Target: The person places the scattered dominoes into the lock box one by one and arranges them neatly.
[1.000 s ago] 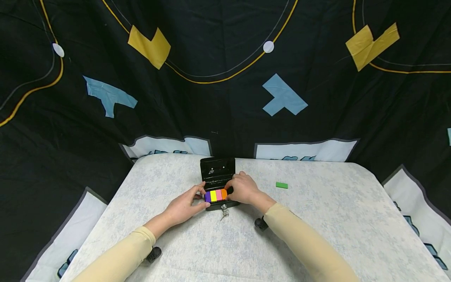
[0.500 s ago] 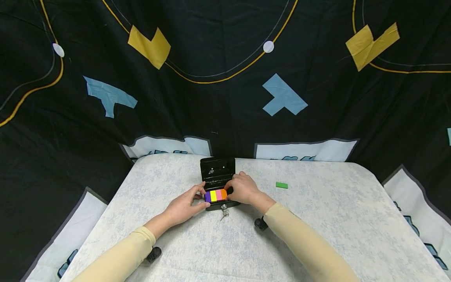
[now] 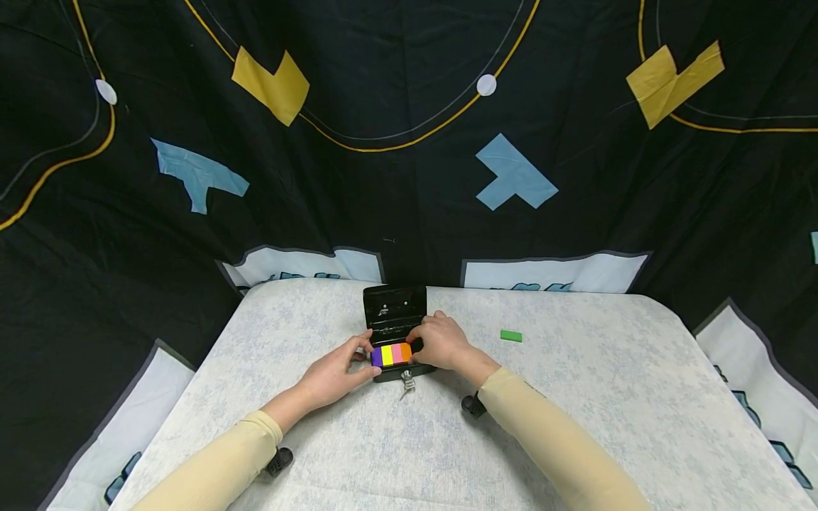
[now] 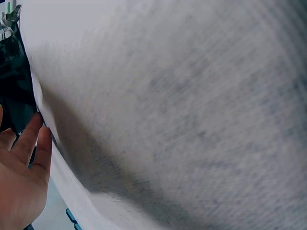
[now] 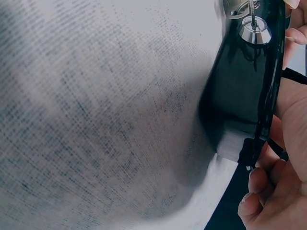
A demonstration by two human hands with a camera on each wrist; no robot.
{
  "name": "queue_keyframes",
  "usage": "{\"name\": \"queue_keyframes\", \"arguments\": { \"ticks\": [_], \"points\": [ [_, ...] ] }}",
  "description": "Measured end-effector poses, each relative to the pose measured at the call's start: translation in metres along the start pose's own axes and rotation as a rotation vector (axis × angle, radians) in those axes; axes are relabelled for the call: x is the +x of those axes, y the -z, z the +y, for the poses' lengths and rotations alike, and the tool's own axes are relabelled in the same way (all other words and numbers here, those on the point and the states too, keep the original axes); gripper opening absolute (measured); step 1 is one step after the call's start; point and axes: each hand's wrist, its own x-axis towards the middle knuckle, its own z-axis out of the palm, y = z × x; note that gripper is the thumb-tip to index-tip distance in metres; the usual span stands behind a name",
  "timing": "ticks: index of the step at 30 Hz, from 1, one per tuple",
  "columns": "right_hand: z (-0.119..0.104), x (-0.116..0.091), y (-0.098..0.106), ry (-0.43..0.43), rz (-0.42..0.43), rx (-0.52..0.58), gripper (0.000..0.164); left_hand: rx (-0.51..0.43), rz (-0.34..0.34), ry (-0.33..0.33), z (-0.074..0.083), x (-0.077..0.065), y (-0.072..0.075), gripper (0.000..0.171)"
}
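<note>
In the head view a black metal lockbox (image 3: 386,374) stands with its lid (image 3: 395,299) raised at the table's far middle. Inside, a row of small blocks runs from purple (image 3: 376,356) through yellow (image 3: 386,355) and pink (image 3: 397,353) to orange (image 3: 406,352). My left hand (image 3: 332,371) reaches in from the left, thumb and forefinger pinching the purple block at the row's end. At the opposite end my right hand (image 3: 442,342) pinches the orange one, partly covering it. The right wrist view shows that hand's other fingers (image 5: 258,181) curled beside the box.
Keys (image 3: 407,383) hang from the lock on the box's front. A green block (image 3: 511,336) lies apart on the pale cloth-covered table (image 3: 575,397), to the right of the box. A black patterned curtain (image 3: 409,213) hangs behind the table.
</note>
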Motion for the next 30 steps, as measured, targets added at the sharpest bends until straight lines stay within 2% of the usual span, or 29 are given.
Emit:
{"name": "queue_keyframes", "arguments": {
  "ticks": [9, 18, 23, 30],
  "points": [
    [0.006, -0.004, 0.006, 0.02, 0.039, 0.131, 0.039, -0.002, -0.006, -0.001, -0.001, 0.0, -0.001, 0.039],
    [0.015, -0.012, 0.013, 0.035, 0.097, 0.208, 0.037, 0.006, -0.003, 0.0, -0.002, 0.001, -0.001, 0.041],
    [0.027, -0.022, 0.02, 0.01, 0.125, 0.277, 0.036, 0.009, -0.004, -0.005, -0.002, 0.001, -0.001, 0.041],
    [0.054, -0.042, 0.029, -0.029, 0.171, 0.31, 0.034, 0.012, -0.004, -0.013, -0.002, 0.0, 0.0, 0.041]
  ]
}}
